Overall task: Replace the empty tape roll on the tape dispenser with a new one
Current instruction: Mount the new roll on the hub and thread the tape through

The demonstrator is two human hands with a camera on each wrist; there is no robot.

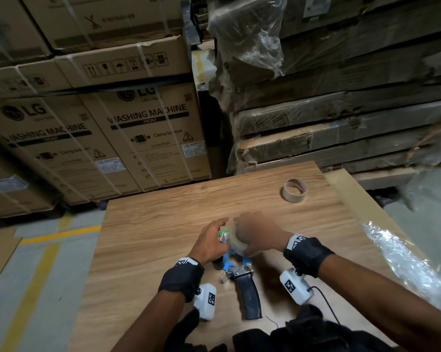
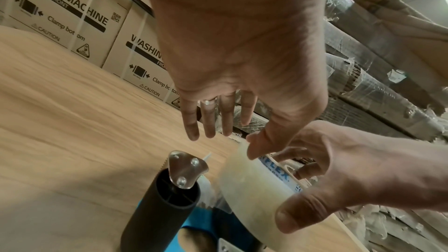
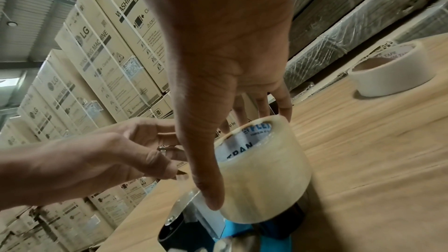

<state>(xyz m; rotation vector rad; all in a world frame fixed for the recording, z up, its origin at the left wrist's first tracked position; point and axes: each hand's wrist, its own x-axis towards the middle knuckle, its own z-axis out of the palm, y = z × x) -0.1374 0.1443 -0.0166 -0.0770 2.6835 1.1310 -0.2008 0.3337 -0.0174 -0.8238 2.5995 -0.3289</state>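
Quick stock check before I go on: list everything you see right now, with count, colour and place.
new tape roll: 1, clear with a white and blue printed core, over the dispenser's blue frame, held by the right hand
tape dispenser: 1, blue frame, black handle, metal parts, lying on the table near the person
empty tape roll: 1, beige, lying flat at the far right of the table
table: 1, light wood grain
washing machine boxes: several, brown cardboard, stacked far left
wrapped flat packs: a stack, brown under clear film, far right
left hand: fingers straight, beside the roll
right hand: grips the new roll
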